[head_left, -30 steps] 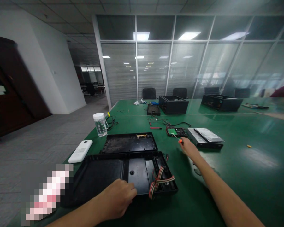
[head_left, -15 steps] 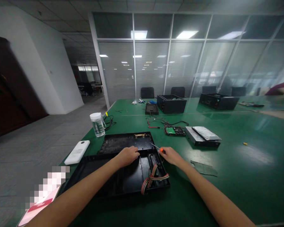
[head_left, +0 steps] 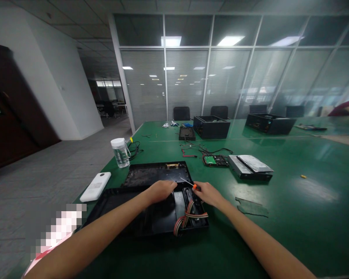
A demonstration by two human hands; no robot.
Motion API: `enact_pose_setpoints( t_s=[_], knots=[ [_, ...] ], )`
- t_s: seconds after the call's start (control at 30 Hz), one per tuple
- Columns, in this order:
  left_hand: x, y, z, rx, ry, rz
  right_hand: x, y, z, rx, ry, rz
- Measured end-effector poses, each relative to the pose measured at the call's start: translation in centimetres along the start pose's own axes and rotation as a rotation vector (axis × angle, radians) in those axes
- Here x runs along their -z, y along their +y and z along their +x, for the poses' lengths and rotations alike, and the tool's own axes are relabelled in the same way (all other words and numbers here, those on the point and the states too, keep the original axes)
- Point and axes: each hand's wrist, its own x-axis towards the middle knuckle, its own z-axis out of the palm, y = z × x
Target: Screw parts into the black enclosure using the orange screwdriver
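In my right hand (head_left: 208, 192) is a screwdriver (head_left: 197, 187) with an orange and black handle. Its thin shaft points left over the rear rim of an open black plastic casing (head_left: 163, 221). My left hand (head_left: 163, 191) is closed at that same rear rim, its fingertips partly hidden. A striped ribbon cable (head_left: 189, 215) loops out of the casing's right end. Right behind lies a second black panel (head_left: 151, 173) with a gold-coloured connector (head_left: 172, 166) at its far edge.
A hard drive (head_left: 215, 161) with a green board lies behind my right hand, beside a metal-topped drive unit (head_left: 250, 168). At the left stand a water bottle (head_left: 121, 153) and a white power bank (head_left: 95, 187). Black computer cases (head_left: 211, 128) sit farther back. A person's sleeve shows far right.
My right hand has brought the screwdriver from the hard drive leftward to the casing's rear rim. My left hand has moved forward from the casing's front to that rim.
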Motion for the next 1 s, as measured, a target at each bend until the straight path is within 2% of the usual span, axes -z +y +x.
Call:
enact_pose_setpoints(
  t_s=[0.13,0.2,0.33,0.47,0.57,0.67,0.8,1.0],
  knots=[
    [0.7,1.2,1.9,0.010,0.015,-0.217,-0.1,-0.7,-0.2,-0.013,-0.019,-0.022],
    [0.6,1.6,2.6,0.036,0.042,-0.326,0.1,-0.6,-0.2,-0.039,0.022,-0.018],
    [-0.9,1.9,2.8,0.104,0.124,-0.499,0.6,0.0,0.1,-0.073,0.144,0.026],
    [-2.5,2.2,2.5,0.200,0.241,-0.618,0.8,0.7,0.3,-0.088,0.208,0.056],
    [-3.1,2.6,2.6,0.214,0.282,-0.623,0.9,0.9,0.4,-0.088,0.233,0.064],
    [-3.2,2.7,2.8,0.147,0.274,-0.587,1.0,1.1,0.4,-0.077,0.239,0.063],
    [-2.9,2.5,2.6,0.058,0.246,-0.553,1.3,2.0,0.6,-0.086,0.252,0.055],
    [-2.0,2.4,2.1,0.058,0.220,-0.516,1.5,3.3,1.0,-0.110,0.267,0.095]
  ],
)
